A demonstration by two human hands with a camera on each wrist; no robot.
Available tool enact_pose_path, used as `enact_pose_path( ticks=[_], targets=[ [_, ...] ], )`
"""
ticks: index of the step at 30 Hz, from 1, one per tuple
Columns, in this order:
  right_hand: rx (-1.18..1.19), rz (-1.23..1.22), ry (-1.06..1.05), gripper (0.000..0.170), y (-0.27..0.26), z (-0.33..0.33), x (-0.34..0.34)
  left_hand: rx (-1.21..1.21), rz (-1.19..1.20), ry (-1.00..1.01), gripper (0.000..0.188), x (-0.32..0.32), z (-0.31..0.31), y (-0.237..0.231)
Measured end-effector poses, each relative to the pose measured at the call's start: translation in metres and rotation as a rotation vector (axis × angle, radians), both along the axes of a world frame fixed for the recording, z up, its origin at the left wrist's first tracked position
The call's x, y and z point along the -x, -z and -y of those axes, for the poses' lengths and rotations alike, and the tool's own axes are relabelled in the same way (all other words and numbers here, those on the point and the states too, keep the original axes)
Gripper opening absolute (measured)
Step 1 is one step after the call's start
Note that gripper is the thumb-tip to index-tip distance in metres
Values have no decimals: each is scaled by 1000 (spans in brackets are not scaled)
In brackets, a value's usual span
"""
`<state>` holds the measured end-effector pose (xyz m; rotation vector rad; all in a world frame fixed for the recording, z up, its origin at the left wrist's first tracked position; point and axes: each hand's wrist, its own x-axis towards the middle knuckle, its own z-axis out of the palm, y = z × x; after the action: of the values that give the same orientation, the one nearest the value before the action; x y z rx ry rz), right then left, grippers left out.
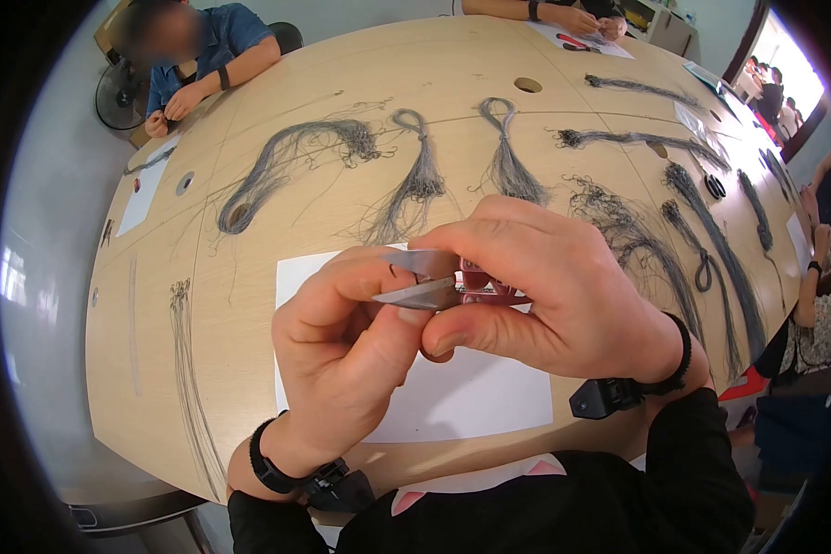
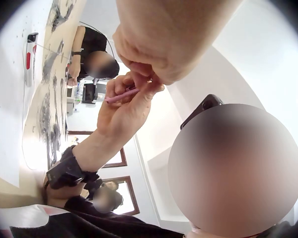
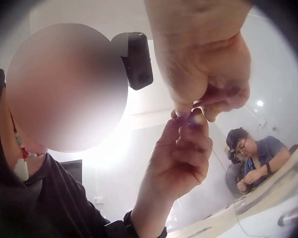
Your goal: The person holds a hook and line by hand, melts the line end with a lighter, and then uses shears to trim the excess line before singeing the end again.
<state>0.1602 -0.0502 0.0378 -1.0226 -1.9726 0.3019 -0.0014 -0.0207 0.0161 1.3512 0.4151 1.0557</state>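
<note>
In the head view my right hand (image 1: 554, 277) holds a small pink-handled tool (image 1: 475, 277) between thumb and fingers. Its two pointed grey metal blades (image 1: 420, 295) face left, standing apart. My left hand (image 1: 346, 342) comes up close against the blades, fingers curled, its thumb tip right under the lower blade. A small dark hook (image 1: 393, 270) shows at its index fingertip. The left wrist view shows the pink handle (image 2: 121, 95) in the right hand. In the right wrist view the hands meet at the fingertips, and the right hand hides most of the tool.
White paper (image 1: 462, 397) lies under my hands. Bundles of thin grey line (image 1: 277, 171) with small hooks lie around it, looped ones (image 1: 503, 138) ahead and more at right. Several strands (image 1: 185, 351) lie at left. People sit across the table, one with red-handled pliers (image 1: 572, 42) nearby.
</note>
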Motion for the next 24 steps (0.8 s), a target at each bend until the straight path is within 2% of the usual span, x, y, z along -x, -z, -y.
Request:
enact_pose_path(
  ticks=[4, 24],
  targets=[
    [-70, 29, 18, 40, 2, -1, -1, 51, 11, 20, 8, 2, -1, 1],
    [-55, 16, 53, 32, -1, 3, 1, 27, 51, -8, 5, -3, 0, -1]
  ],
)
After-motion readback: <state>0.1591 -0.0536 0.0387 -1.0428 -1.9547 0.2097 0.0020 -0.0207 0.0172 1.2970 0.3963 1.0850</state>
